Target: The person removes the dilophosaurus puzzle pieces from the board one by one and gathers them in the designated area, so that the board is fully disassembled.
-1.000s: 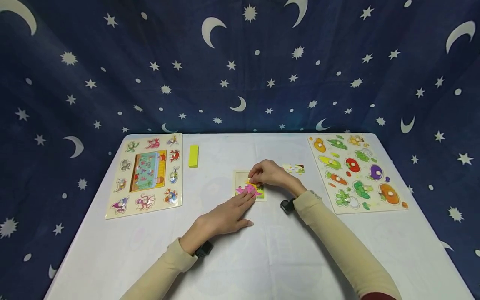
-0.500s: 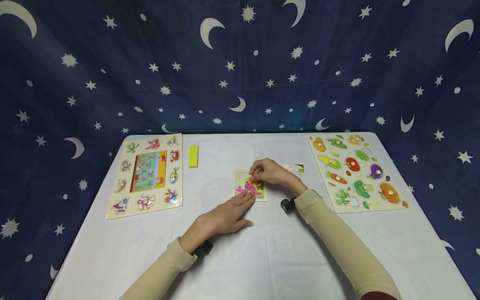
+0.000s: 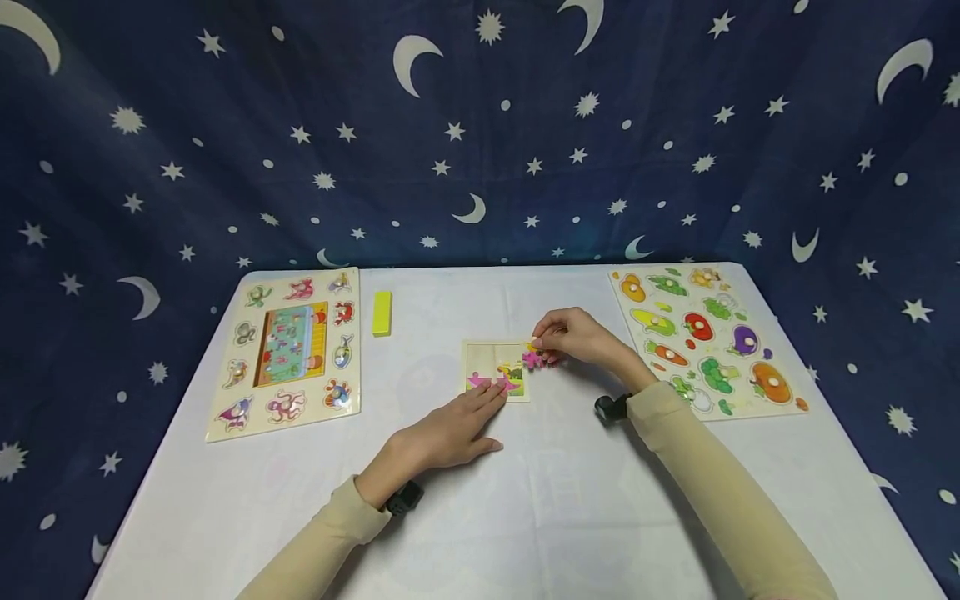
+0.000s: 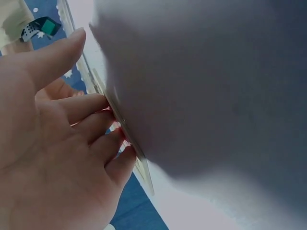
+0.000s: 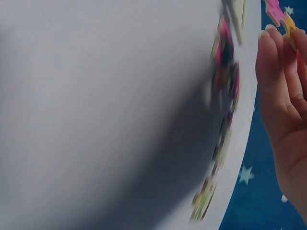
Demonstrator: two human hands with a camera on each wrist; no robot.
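My left hand (image 3: 453, 429) lies over the near edge of a small wooden puzzle tray (image 3: 483, 352). Its straight fingers press pink pieces (image 3: 477, 380) at the bottom; the left wrist view shows them at the tray's edge (image 4: 148, 179). Just right of the tray, my right hand (image 3: 581, 337) pinches a pink and yellow puzzle piece (image 5: 275, 10) between thumb and fingers. A green and yellow piece (image 3: 516, 372) sits in the tray's right side. Several loose pieces (image 5: 223, 52), blurred in the right wrist view, lie on the table, mostly hidden by the right hand in the head view.
A sea-animal peg board (image 3: 290, 350) lies at the left, with a yellow block (image 3: 382, 313) beside it. At the right is a vegetable peg board (image 3: 705, 337). A dark blue starry cloth (image 3: 480, 133) hangs behind the white table (image 3: 480, 533).
My right hand has moved right, from over the tray to beside it, with the piece pinched. More bare tray shows at upper right. The left hand stays put.
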